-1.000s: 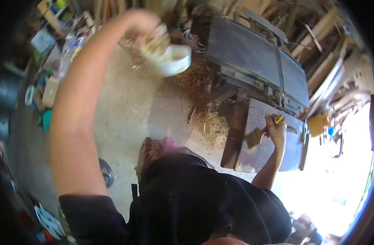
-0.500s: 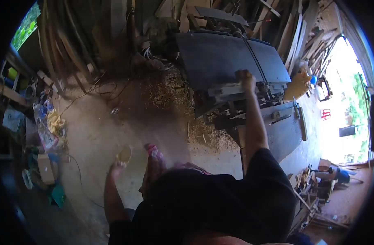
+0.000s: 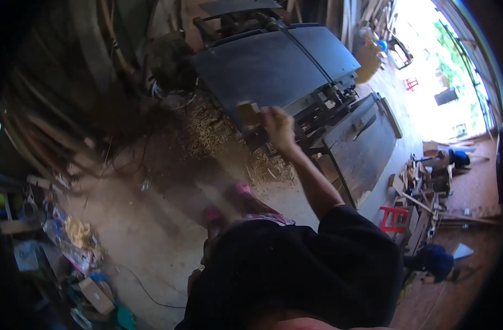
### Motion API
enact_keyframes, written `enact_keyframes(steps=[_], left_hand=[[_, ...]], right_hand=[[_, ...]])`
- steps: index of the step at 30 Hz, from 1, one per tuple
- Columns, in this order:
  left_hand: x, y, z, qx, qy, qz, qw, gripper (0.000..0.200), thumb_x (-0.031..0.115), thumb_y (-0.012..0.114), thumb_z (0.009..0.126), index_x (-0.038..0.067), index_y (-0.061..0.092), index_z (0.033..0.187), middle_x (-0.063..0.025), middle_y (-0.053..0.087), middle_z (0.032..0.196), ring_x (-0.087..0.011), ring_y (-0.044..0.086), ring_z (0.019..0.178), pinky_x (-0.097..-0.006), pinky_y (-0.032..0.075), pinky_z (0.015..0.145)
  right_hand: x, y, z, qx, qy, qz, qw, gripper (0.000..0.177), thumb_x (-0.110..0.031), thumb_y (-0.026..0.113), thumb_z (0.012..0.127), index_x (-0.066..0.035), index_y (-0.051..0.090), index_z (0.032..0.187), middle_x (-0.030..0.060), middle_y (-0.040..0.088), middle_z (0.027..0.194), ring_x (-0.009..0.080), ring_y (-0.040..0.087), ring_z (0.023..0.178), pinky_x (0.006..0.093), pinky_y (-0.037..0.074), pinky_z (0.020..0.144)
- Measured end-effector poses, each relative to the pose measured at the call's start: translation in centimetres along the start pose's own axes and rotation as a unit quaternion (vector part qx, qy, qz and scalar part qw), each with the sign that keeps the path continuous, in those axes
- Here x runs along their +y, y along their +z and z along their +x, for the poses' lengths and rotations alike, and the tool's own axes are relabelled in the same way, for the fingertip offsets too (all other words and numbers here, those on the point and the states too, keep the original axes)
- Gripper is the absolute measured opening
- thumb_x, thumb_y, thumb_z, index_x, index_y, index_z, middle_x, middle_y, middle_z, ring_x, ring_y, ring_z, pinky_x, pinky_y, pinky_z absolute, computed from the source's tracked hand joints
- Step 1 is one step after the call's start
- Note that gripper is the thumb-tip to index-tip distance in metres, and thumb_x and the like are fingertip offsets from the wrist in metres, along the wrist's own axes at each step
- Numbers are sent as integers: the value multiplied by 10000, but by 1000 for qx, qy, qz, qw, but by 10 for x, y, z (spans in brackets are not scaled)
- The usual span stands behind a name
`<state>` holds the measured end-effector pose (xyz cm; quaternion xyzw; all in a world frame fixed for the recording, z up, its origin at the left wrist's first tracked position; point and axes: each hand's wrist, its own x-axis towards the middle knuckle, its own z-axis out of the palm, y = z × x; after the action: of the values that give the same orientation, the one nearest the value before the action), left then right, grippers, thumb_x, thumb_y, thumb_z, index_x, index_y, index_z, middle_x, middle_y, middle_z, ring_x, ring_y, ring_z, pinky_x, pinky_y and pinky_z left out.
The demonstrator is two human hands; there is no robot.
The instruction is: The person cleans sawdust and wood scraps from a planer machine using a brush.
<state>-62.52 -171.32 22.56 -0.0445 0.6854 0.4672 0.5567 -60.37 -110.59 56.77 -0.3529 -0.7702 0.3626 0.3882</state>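
My right hand (image 3: pixel 279 127) is closed on a small wooden block (image 3: pixel 249 114) and reaches out to the left of my body. In this view the block overlaps the near left edge of a woodworking machine's dark metal table (image 3: pixel 262 69). The machine's lower mechanism (image 3: pixel 331 99) lies to the right of the hand. At the left side of my black shirt, a sliver of my left hand (image 3: pixel 193 279) shows, its fingers hidden.
Wood shavings (image 3: pixel 213 132) cover the floor beside the machine. A lower metal table (image 3: pixel 367 148) stands at right. Long boards (image 3: pixel 48 99) lean at the left, with a cardboard box (image 3: pixel 96 296) and clutter below them. A red stool (image 3: pixel 393 219) and scrap wood (image 3: pixel 413 184) sit at right.
My view has turned and the machine sits further left. My right hand has moved left with the block, to the table's near left edge. My left arm has drawn in beside my body.
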Motion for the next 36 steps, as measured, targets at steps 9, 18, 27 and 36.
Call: enact_keyframes(steps=[9, 18, 27, 36], left_hand=[[216, 19, 103, 65, -88, -187, 976, 208, 270, 601, 839, 86, 567, 931, -33, 566, 827, -124, 591, 666, -255, 479, 465], [338, 57, 189, 86, -46, -17, 995, 282, 253, 640, 823, 121, 531, 1048, -35, 595, 859, -166, 608, 729, -264, 513, 523], [336, 63, 213, -1, -134, 25, 991, 261, 266, 639, 824, 105, 537, 1003, -40, 603, 763, -149, 581, 537, -246, 427, 432], [347, 35, 182, -1, -125, 77, 989, 240, 283, 632, 830, 95, 537, 944, -29, 574, 677, -123, 537, 449, -198, 367, 340]], right_hand=[[169, -187, 126, 269, 118, -228, 928, 351, -388, 517, 879, -58, 634, 903, 122, 632, 721, 206, 613, 679, 335, 466, 621], [189, -81, 99, 189, 9, -243, 951, 124, -127, 548, 849, -6, 568, 833, 180, 567, 750, 287, 592, 633, 388, 465, 549], [95, -103, 37, 130, 88, -67, 985, 100, -89, 541, 861, 2, 578, 844, 160, 589, 780, 223, 579, 661, 347, 453, 593], [233, -80, 61, 54, 57, -307, 948, 81, -25, 539, 746, -68, 601, 776, 133, 618, 846, 281, 606, 780, 378, 484, 684]])
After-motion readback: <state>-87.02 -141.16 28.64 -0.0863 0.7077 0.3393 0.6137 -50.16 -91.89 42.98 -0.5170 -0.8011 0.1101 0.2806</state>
